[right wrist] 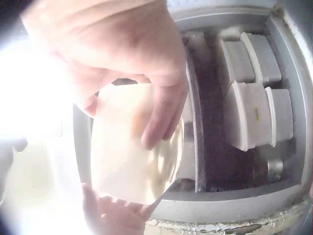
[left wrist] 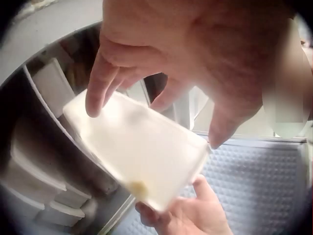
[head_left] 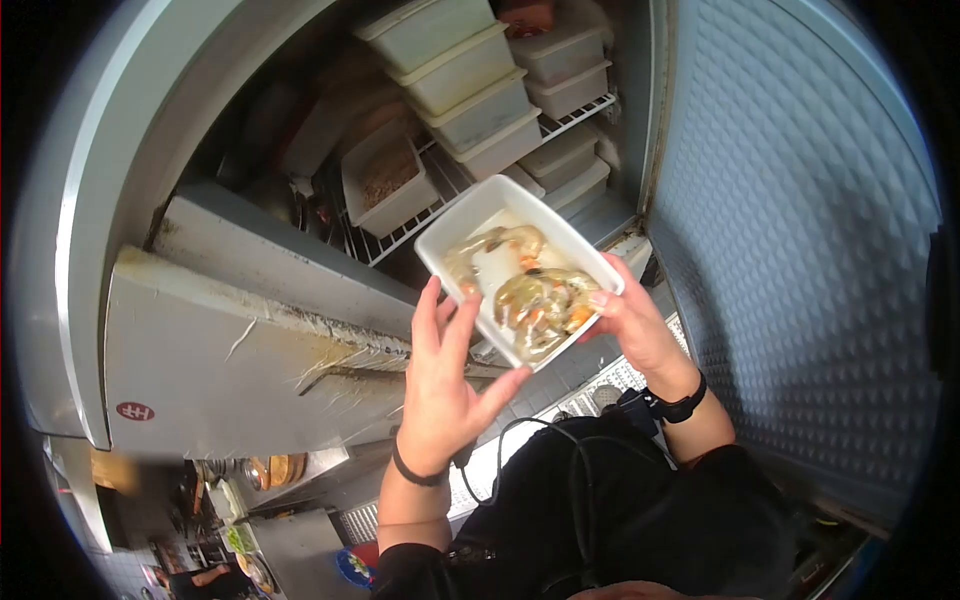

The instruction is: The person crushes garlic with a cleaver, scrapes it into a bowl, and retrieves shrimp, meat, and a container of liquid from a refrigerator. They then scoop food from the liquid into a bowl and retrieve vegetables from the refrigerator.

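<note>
A white rectangular container (head_left: pixel 565 235) is held tilted in front of the open refrigerator, with glistening brownish and orange pieces (head_left: pixel 545 305) inside. My right hand (head_left: pixel 640 335) grips its right corner, thumb over the rim and fingers underneath. My left hand (head_left: pixel 440 400) spreads along the opposite side, its fingers extended against the wall and the thumb near the lower corner. In the left wrist view, the left hand (left wrist: pixel 190 49) spans the container's pale outside (left wrist: pixel 142 142). In the right wrist view, the right hand (right wrist: pixel 122 49) has its fingers against the container (right wrist: pixel 122 156).
Stacked lidded containers (head_left: pixel 490 115) and an open tub of reddish-brown food (head_left: pixel 385 180) stand on a wire shelf. The quilted metal door (head_left: pixel 800 200) is open at the right. A worn grey door (head_left: pixel 220 350) lies left. Another person (head_left: pixel 205 583) appears at the lower left.
</note>
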The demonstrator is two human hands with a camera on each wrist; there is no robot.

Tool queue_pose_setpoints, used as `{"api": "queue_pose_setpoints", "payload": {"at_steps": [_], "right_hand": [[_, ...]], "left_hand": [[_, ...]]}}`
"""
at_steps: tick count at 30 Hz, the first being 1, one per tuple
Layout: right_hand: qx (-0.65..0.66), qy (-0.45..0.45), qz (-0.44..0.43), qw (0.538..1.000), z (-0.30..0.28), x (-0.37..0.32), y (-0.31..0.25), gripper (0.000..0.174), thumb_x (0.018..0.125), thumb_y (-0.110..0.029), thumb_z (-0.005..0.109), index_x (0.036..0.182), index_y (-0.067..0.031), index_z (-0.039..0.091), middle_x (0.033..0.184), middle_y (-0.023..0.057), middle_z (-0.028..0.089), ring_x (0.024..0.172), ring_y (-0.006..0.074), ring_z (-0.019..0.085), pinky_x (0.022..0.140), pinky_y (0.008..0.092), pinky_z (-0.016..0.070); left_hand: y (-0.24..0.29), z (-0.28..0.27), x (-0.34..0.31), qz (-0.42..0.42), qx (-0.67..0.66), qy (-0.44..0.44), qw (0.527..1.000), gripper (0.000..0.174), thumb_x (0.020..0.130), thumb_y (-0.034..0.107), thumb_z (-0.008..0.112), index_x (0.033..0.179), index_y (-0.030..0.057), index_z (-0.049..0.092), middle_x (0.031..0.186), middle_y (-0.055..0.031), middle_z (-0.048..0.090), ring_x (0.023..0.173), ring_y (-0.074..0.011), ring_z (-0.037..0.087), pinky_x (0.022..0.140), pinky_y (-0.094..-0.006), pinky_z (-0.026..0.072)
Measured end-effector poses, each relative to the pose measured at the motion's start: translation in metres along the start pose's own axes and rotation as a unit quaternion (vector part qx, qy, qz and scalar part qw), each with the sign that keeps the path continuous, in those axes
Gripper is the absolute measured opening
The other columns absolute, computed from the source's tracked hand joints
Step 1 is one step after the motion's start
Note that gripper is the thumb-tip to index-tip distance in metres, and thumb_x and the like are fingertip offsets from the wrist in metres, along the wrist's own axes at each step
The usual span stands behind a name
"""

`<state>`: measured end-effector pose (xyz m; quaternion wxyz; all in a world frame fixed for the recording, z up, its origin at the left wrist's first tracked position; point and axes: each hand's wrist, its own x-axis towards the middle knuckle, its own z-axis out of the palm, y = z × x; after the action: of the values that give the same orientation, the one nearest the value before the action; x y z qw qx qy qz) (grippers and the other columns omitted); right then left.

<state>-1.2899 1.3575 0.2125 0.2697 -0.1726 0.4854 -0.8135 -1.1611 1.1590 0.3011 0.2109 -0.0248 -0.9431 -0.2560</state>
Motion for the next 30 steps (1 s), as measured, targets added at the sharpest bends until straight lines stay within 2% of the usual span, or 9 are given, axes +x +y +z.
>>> {"api": "queue_pose_setpoints", "payload": {"at_steps": [7, 9, 10, 15, 17, 21, 25, 29, 30], "right_hand": [[0.026, -0.044, -0.025, 0.998, 0.038, 0.022, -0.021, 0.055, 0.097, -0.025, 0.059, 0.141, -0.0022, 0.035, 0.123, 0.0104, 0.056, 0.104, 0.0163, 0.062, 0.073, 0.0290, 0.0599], [-0.005, -0.052, -0.081, 0.995, 0.043, 0.020, -0.026, 0.056, 0.097, -0.022, 0.061, 0.141, -0.0005, 0.034, 0.122, 0.0118, 0.056, 0.105, 0.0160, 0.062, 0.075, 0.0296, 0.0602], [-0.010, -0.048, -0.085, 0.995, 0.043, 0.018, -0.030, 0.058, 0.096, -0.021, 0.062, 0.141, 0.0006, 0.032, 0.120, 0.0127, 0.056, 0.103, 0.0158, 0.061, 0.076, 0.0294, 0.0597], [-0.001, -0.024, -0.101, 0.995, 0.018, 0.014, -0.039, 0.054, 0.095, -0.023, 0.065, 0.137, 0.0021, 0.042, 0.114, 0.0116, 0.060, 0.098, 0.0141, 0.062, 0.076, 0.0292, 0.0575], [-0.185, 0.091, -0.268, 0.941, -0.004, 0.039, -0.049, 0.045, 0.093, -0.025, 0.068, 0.126, 0.0029, 0.054, 0.109, 0.0097, 0.062, 0.096, 0.0146, 0.063, 0.076, 0.0314, 0.0566], [-0.339, 0.278, -0.415, 0.797, -0.033, 0.139, -0.111, 0.042, 0.087, -0.028, 0.074, 0.113, 0.0023, 0.062, 0.098, 0.0162, 0.066, 0.089, 0.0258, 0.068, 0.078, 0.0363, 0.0557], [-0.576, 0.291, -0.337, 0.686, -0.037, 0.254, -0.158, 0.051, 0.085, -0.038, 0.068, 0.123, -0.0052, 0.062, 0.118, 0.0224, 0.065, 0.102, 0.0377, 0.067, 0.089, 0.0442, 0.0539], [-0.609, 0.189, -0.295, 0.712, -0.017, 0.331, -0.184, 0.048, 0.084, -0.040, 0.066, 0.125, -0.0143, 0.062, 0.118, 0.0198, 0.067, 0.106, 0.0369, 0.066, 0.092, 0.0458, 0.0528], [-0.642, 0.226, -0.355, 0.641, -0.017, 0.351, -0.177, 0.046, 0.084, -0.039, 0.066, 0.125, -0.0172, 0.062, 0.115, 0.0190, 0.068, 0.106, 0.0363, 0.066, 0.091, 0.0459, 0.0528]], "left_hand": [[0.017, -0.003, -0.003, -0.010, 0.028, 0.080, 0.996, 0.069, 0.067, 0.006, 0.087, 0.128, 0.0007, 0.056, 0.154, -0.0358, 0.018, 0.129, -0.0461, 0.050, 0.106, -0.0459, 0.0430], [0.014, -0.001, -0.002, 0.000, 0.054, 0.089, 0.995, 0.055, 0.071, 0.003, 0.082, 0.122, 0.0068, 0.061, 0.156, -0.0313, 0.023, 0.128, -0.0426, 0.052, 0.104, -0.0429, 0.0445], [0.019, -0.001, 0.000, -0.008, 0.048, 0.094, 0.994, 0.036, 0.075, -0.001, 0.078, 0.107, 0.0051, 0.064, 0.155, -0.0317, 0.025, 0.128, -0.0424, 0.053, 0.102, -0.0432, 0.0451], [0.022, 0.004, 0.007, 0.017, -0.059, 0.111, 0.992, 0.011, 0.082, -0.006, 0.069, 0.085, 0.0004, 0.061, 0.154, -0.0317, 0.028, 0.133, -0.0441, 0.048, 0.105, -0.0448, 0.0428], [0.016, 0.000, 0.009, 0.018, -0.081, 0.098, 0.992, 0.013, 0.077, -0.010, 0.071, 0.081, -0.0028, 0.061, 0.155, -0.0330, 0.023, 0.134, -0.0452, 0.047, 0.107, -0.0434, 0.0422], [0.017, -0.006, 0.006, 0.019, -0.093, 0.089, 0.992, 0.014, 0.076, -0.011, 0.071, 0.081, -0.0019, 0.061, 0.154, -0.0309, 0.029, 0.136, -0.0456, 0.044, 0.109, -0.0441, 0.0385], [0.015, -0.013, -0.006, 0.016, -0.112, 0.095, 0.989, 0.015, 0.074, -0.011, 0.071, 0.080, -0.0013, 0.061, 0.153, -0.0304, 0.030, 0.137, -0.0455, 0.043, 0.111, -0.0449, 0.0361], [0.011, -0.023, -0.021, -0.006, -0.101, 0.081, 0.992, 0.010, 0.080, -0.005, 0.070, 0.079, 0.0008, 0.061, 0.153, -0.0316, 0.030, 0.134, -0.0443, 0.047, 0.107, -0.0454, 0.0401], [0.014, -0.025, -0.023, -0.016, -0.104, 0.079, 0.991, 0.010, 0.080, -0.005, 0.069, 0.079, 0.0006, 0.061, 0.153, -0.0315, 0.030, 0.134, -0.0448, 0.047, 0.107, -0.0455, 0.0405]]}}
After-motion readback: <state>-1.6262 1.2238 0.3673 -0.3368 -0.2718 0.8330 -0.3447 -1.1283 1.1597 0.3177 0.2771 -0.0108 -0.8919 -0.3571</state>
